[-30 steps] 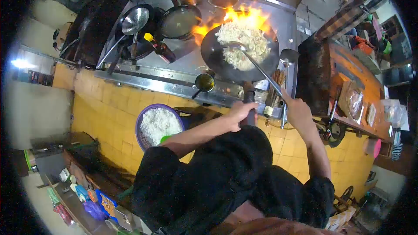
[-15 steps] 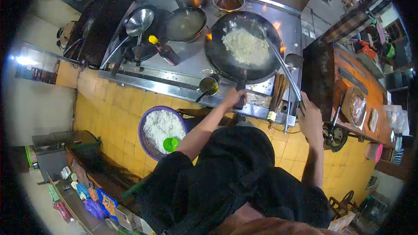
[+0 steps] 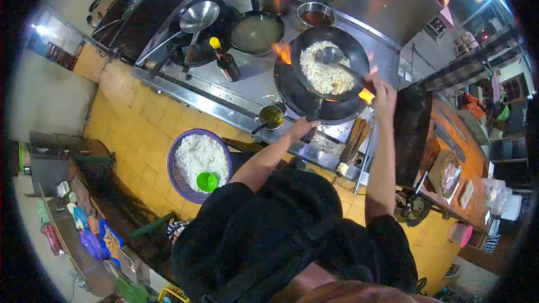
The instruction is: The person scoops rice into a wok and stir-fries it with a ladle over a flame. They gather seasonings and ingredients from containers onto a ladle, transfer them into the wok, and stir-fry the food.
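My left hand point(image 3: 304, 128) is closed around the handle of a black wok point(image 3: 352, 45), which is raised and tilted over the burner. White rice point(image 3: 319, 73) with small browned bits is spread in the wok. My right hand point(image 3: 383, 100) grips a long-handled wok ladle point(image 3: 330, 56), its rounded head resting in the rice. Orange flames point(image 3: 282, 52) show on both sides of the wok. Close to my left hand, a small metal pot of yellowish liquid point(image 3: 271, 115) stands on the stove's front edge.
Along the steel stove stand a sauce bottle point(image 3: 227, 66), a wok of cloudy liquid point(image 3: 257, 32), a skimmer point(image 3: 199, 17), a steel pot point(image 3: 272, 0) and a bowl of dark liquid point(image 3: 316, 15). A bamboo brush point(image 3: 355, 143) lies at right. On the floor, a purple basket point(image 3: 174, 177) holds white rice.
The wok has been lifted and tilted off the burner. My right hand has moved up and closer to the wok, and the ladle head has swung into the rice.
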The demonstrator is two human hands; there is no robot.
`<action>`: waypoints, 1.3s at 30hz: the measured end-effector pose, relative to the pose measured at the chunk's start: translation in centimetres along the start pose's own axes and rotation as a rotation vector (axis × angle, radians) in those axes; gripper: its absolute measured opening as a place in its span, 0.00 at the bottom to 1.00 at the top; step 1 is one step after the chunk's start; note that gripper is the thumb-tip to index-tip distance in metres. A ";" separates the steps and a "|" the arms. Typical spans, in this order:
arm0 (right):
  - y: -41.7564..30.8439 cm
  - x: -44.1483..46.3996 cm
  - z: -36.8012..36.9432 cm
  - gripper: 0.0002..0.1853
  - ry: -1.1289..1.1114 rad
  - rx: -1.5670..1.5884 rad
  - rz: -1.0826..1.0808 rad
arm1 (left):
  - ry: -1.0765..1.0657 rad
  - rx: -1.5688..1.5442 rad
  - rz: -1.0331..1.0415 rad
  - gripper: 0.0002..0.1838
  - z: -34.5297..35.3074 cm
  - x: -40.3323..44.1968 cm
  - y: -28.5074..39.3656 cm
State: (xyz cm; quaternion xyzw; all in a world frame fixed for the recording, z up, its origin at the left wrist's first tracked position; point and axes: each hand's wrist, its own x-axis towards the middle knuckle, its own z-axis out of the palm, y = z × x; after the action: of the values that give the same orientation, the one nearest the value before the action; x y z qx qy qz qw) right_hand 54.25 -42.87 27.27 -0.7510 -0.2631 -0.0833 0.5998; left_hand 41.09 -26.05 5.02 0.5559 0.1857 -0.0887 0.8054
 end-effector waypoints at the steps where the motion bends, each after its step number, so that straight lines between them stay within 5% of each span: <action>1: 0.0 1.7 1.7 0.11 0.125 -0.200 -0.404 | -0.039 -0.031 -0.007 0.09 -0.3 0.5 -0.3; 2: 2.8 3.4 3.7 0.11 0.177 0.226 -0.479 | -0.081 -0.066 -0.025 0.09 -0.5 0.5 -0.8; 3: 2.7 5.1 4.7 0.13 0.202 0.455 -0.309 | -0.110 -0.068 -0.141 0.11 -0.4 0.2 -0.2; 7: -4.8 9.8 4.8 0.12 0.255 0.576 -0.203 | 0.078 -0.046 -0.040 0.12 0.7 -0.6 0.5; 9: -4.9 8.0 4.7 0.10 0.354 0.462 -0.054 | 0.028 -0.003 -0.047 0.10 0.1 0.0 -0.3; 14: -4.5 8.7 5.0 0.11 0.271 0.497 -0.081 | 0.001 -0.076 -0.108 0.13 -0.7 2.1 -1.6; 16: -3.0 6.2 5.2 0.11 0.333 0.161 -0.185 | 0.041 0.343 0.271 0.12 -0.9 2.6 -3.0; 17: -2.3 4.7 5.0 0.10 0.272 -0.058 -0.221 | -0.009 -0.016 -0.150 0.13 -0.3 1.2 -1.2; 19: -2.7 2.4 3.9 0.11 0.092 -0.103 -0.096 | -0.070 -0.123 -0.166 0.11 -0.3 1.4 -1.1; 20: -3.8 0.1 3.2 0.11 0.063 0.045 0.233 | -0.107 -0.120 -0.070 0.12 -0.5 1.7 -1.1; 21: -5.7 -2.7 2.6 0.22 0.033 0.196 0.563 | -0.118 -0.114 -0.070 0.12 -0.5 1.7 -0.8; 23: -1.1 -6.9 1.0 0.27 -0.299 0.609 0.841 | -0.060 -0.203 -0.118 0.11 -0.2 1.2 0.0; 24: 2.2 -7.3 2.0 0.23 -0.045 0.848 1.318 | -0.068 -0.207 -0.125 0.11 -0.1 1.4 0.3; 26: 8.3 -9.7 2.2 0.23 -0.353 0.358 1.087 | -0.097 -0.125 -0.294 0.10 -0.4 1.3 0.6; 27: 9.2 -10.2 1.0 0.23 -0.346 0.364 1.081 | -0.020 -0.090 -0.347 0.10 0.3 0.4 2.0; 29: 9.8 -12.3 -1.2 0.24 -0.549 -0.636 0.334 | 0.106 -0.136 -0.325 0.11 2.9 -0.2 3.2; 30: 3.1 -11.1 -3.5 0.27 -0.663 -0.805 0.383 | 0.235 -0.199 -0.310 0.11 4.2 -1.1 3.5; 31: -4.1 -9.7 -4.3 0.29 -0.732 -0.848 0.636 | 0.092 -0.443 -0.305 0.11 6.1 -4.1 6.3; 34: -9.5 -10.8 -6.5 0.34 -0.723 -1.091 0.544 | -0.216 -0.934 -0.543 0.08 7.7 -10.9 15.3; 39: -13.1 -13.5 -5.7 0.36 -0.777 -1.066 0.486 | -0.219 -0.337 -0.396 0.10 0.4 -6.2 8.6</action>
State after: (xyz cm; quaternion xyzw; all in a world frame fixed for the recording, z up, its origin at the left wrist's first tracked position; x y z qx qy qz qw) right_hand 37.41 -50.37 34.06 -0.9555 -0.2064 0.2101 0.0142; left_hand 38.45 -23.65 15.02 0.3542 0.2145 -0.2719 0.8687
